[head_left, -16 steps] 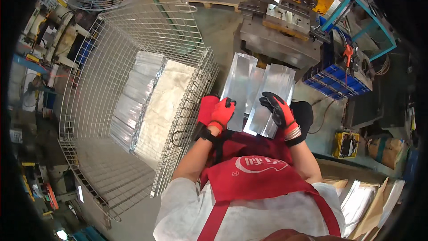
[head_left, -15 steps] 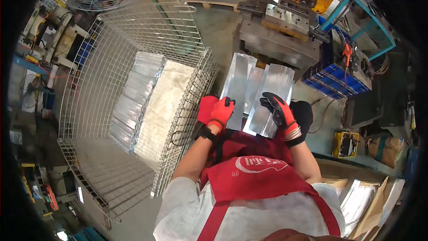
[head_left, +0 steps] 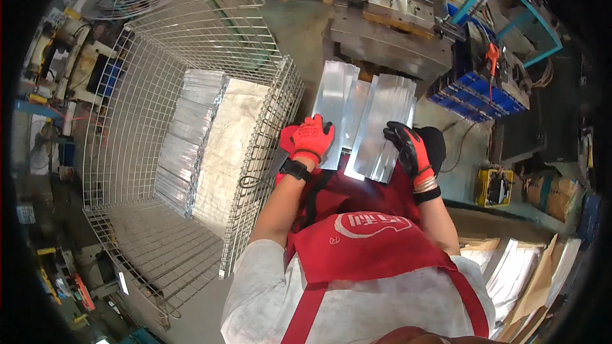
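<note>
Two side-by-side groups of long, shiny metal strips, a left group and a right group, lie across my lap. A narrower strip shows in the gap between them. My left hand, in a red glove with dark fingertips, is closed around the outer edge of the left group. Its thumb side rests on top, and some fingers are hidden. My right hand, in a red and black glove, lies along the outer edge of the right group with its fingers extended on the metal.
A wire cage on the left holds stacked metal strips beside a cream sheet. A heavy press stands ahead, with a blue crate to its right. Cardboard and a yellow basket are at right.
The view has shifted slightly. My left hand has moved up along the left group, turning its back upward. My right hand has drawn back from the top of the right group to its outer edge.
</note>
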`<state>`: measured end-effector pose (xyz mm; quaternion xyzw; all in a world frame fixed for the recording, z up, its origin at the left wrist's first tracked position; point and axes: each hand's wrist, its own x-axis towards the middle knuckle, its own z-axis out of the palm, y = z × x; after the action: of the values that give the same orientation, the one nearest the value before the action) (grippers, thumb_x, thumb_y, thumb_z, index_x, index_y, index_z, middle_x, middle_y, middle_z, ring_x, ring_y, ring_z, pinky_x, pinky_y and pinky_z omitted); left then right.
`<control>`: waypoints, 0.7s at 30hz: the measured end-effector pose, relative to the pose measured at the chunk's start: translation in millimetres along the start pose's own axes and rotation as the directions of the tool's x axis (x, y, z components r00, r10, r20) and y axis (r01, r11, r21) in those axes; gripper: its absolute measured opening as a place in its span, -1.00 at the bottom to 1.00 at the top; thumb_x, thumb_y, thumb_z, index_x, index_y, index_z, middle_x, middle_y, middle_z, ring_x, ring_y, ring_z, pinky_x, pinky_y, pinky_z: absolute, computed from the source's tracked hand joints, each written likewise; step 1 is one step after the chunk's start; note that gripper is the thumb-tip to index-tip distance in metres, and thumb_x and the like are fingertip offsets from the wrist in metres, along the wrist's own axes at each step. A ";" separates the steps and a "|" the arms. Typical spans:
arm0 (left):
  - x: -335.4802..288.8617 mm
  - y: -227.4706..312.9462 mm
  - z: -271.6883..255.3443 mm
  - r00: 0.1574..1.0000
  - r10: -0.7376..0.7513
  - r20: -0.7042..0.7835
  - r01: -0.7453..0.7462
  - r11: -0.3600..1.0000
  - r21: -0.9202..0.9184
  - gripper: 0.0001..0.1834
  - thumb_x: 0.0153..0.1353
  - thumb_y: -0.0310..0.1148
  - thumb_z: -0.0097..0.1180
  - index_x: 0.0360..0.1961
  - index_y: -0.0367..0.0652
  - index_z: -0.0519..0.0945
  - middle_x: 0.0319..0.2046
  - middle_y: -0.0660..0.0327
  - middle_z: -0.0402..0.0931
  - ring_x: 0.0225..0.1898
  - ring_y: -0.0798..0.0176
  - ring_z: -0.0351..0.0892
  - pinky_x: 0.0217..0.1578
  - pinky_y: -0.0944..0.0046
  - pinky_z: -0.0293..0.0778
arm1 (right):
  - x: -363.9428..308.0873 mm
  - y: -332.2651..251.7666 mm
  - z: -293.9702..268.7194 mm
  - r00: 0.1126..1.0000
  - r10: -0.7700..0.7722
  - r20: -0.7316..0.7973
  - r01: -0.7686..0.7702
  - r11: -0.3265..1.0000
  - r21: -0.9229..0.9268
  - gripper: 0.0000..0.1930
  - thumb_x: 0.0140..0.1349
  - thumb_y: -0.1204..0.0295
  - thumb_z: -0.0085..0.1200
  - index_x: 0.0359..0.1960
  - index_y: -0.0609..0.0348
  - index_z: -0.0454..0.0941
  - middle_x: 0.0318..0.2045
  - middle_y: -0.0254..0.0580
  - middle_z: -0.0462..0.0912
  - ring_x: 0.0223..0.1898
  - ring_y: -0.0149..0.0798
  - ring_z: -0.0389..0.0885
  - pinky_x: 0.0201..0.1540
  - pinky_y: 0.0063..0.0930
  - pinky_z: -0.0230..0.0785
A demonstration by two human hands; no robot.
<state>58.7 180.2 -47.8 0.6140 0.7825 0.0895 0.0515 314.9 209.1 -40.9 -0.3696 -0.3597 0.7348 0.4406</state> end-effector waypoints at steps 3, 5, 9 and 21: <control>-4.1 19.9 -6.9 0.999 0.036 0.036 -0.030 0.989 -0.146 -0.53 0.03 0.11 -0.12 -0.34 -0.12 0.39 -0.43 0.07 0.45 -0.41 0.03 0.49 -0.43 0.02 0.35 | 2.0 -1.8 -6.6 0.998 -0.058 -0.010 0.058 0.998 0.013 -0.60 0.20 0.29 -0.12 -0.06 0.39 0.34 -0.12 -0.03 0.45 -0.08 -0.16 0.44 0.05 -0.30 0.21; -13.0 42.1 -6.9 0.988 0.139 0.069 -0.115 0.956 -0.269 -0.49 0.02 0.15 -0.11 -0.36 -0.13 0.37 -0.45 0.02 0.45 -0.42 0.00 0.49 -0.44 0.06 0.37 | 0.1 -2.1 -10.8 0.992 -0.124 0.013 0.125 0.989 -0.073 -0.60 0.20 0.29 -0.13 -0.06 0.39 0.33 -0.11 -0.03 0.44 -0.07 -0.15 0.43 0.05 -0.29 0.21; -24.1 86.1 5.8 0.869 0.344 0.355 -0.253 0.926 -0.279 -0.37 -0.07 0.18 -0.03 -0.35 -0.28 0.34 -0.38 -0.06 0.48 -0.32 -0.05 0.50 -0.33 0.08 0.38 | 4.6 -1.3 -14.6 0.991 -0.128 -0.023 0.129 0.991 0.045 -0.64 0.20 0.32 -0.11 -0.08 0.38 0.36 -0.16 -0.05 0.47 -0.10 -0.16 0.46 0.01 -0.33 0.27; -21.0 81.9 28.8 0.844 0.307 0.439 -0.153 0.924 -0.351 -0.40 -0.05 0.05 0.00 -0.18 -0.25 0.27 -0.26 -0.08 0.45 -0.20 -0.05 0.46 -0.20 0.07 0.35 | -3.6 -4.8 -17.4 0.991 -0.134 -0.007 0.134 0.991 0.019 -0.61 0.20 0.28 -0.12 -0.09 0.40 0.36 -0.15 -0.01 0.47 -0.10 -0.14 0.46 0.02 -0.30 0.26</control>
<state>147.2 180.9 -60.0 0.6916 0.6408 0.0564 0.3285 332.9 211.1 -44.2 -0.3422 -0.3754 0.7059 0.4936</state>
